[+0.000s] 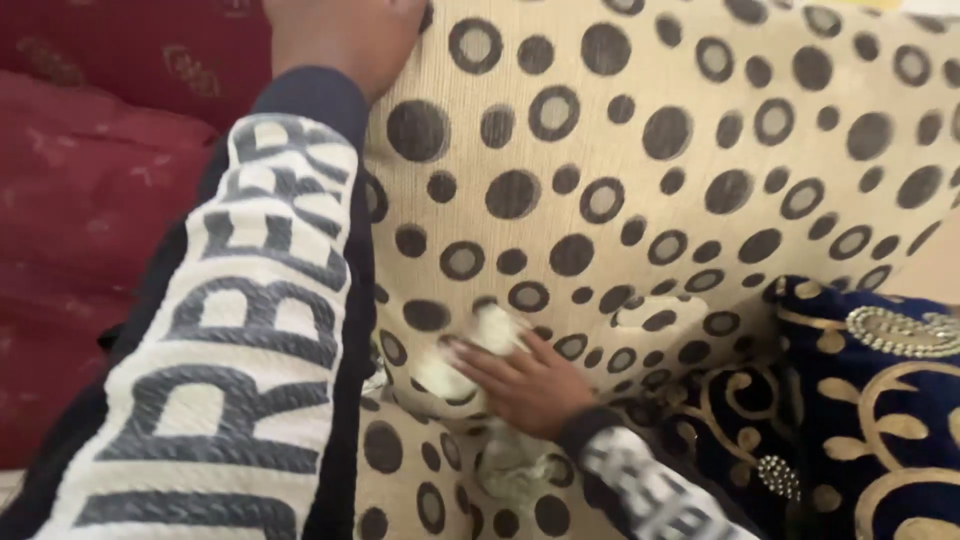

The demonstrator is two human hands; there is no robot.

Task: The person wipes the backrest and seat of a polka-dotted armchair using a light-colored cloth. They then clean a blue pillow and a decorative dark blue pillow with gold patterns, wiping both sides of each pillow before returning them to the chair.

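Cream cloth with dark dots and rings, a fitted sofa cover (640, 180), fills most of the view. Nearest the camera, the right hand (520, 385) presses a bunched fold of that cover (470, 355) down into the crease between seat and backrest; its fingers (475, 365) lie fairly flat and close together on the fold, pushing rather than pinching. Just right of it sits a navy cushion (880, 400) with gold scrollwork and beaded trim, touching the covered seat. Farther up, the left hand (345, 35) rests at the top of the backrest, its patterned sleeve (240, 330) running down across the left of the picture. Behind lies a dark red fabric (90, 180).

Judging from this, the fold could spring back out of the crease if pressure eases, since the cloth looks stretchy and under tension toward the upper hand.

Left fingers are cut off by the upper edge, so I cannot tell whether they grip the cover. Motion blur softens the tucked fold.
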